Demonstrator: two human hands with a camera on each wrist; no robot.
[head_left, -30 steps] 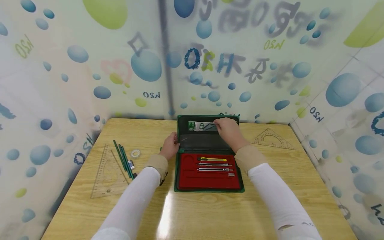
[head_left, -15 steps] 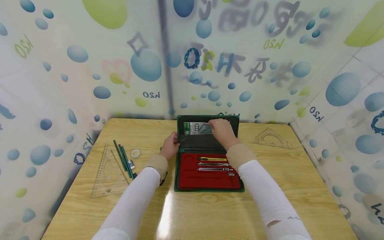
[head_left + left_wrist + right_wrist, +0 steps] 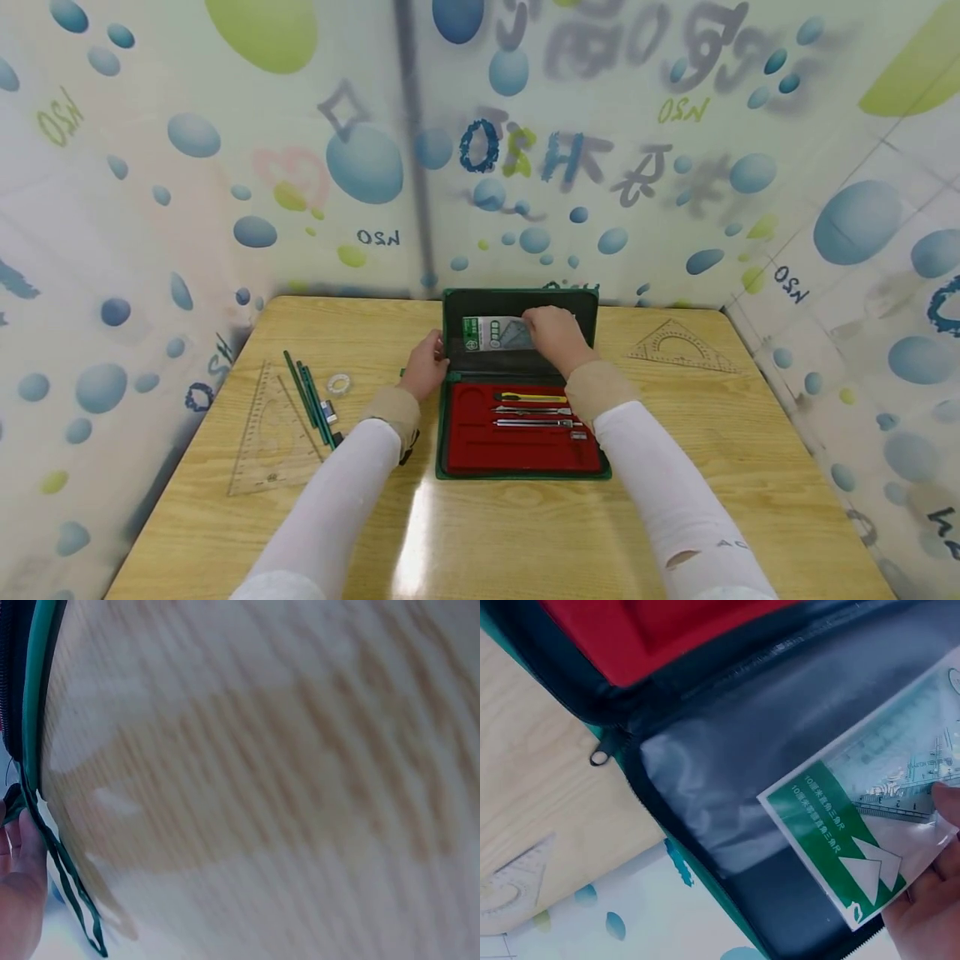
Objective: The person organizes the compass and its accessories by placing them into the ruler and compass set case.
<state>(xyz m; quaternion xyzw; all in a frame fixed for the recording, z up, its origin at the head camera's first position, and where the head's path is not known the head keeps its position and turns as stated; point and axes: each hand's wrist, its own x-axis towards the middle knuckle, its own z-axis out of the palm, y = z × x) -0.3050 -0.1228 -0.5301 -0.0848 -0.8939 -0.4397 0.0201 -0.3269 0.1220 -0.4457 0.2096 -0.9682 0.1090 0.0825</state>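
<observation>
A green zip case (image 3: 480, 479) lies unfolded on the wooden table, its dark lid raised toward the wall. In its red tray sit a yellow utility knife (image 3: 532, 398), two metal drawing instruments (image 3: 534, 423) and a small metal sharpener (image 3: 578, 436). My left hand (image 3: 425, 367) grips the lid's left edge; the left wrist view catches the fingers (image 3: 30, 851) at the green trim. My right hand (image 3: 557, 340) pinches a clear plastic packet (image 3: 821, 844) of set squares by its right side. The packet overlaps the lid's clear pocket (image 3: 705, 780).
To the left lie a large set square (image 3: 258, 442), several green pencils (image 3: 306, 396), a white ring of tape (image 3: 338, 384) and an eraser (image 3: 328, 412). Another clear set square (image 3: 682, 346) is at the back right. A patterned wall (image 3: 360, 267) stands right behind the table.
My right hand has shifted left and then slightly down with the packet, which now sits lower against the lid. The left hand stays at the lid's edge.
</observation>
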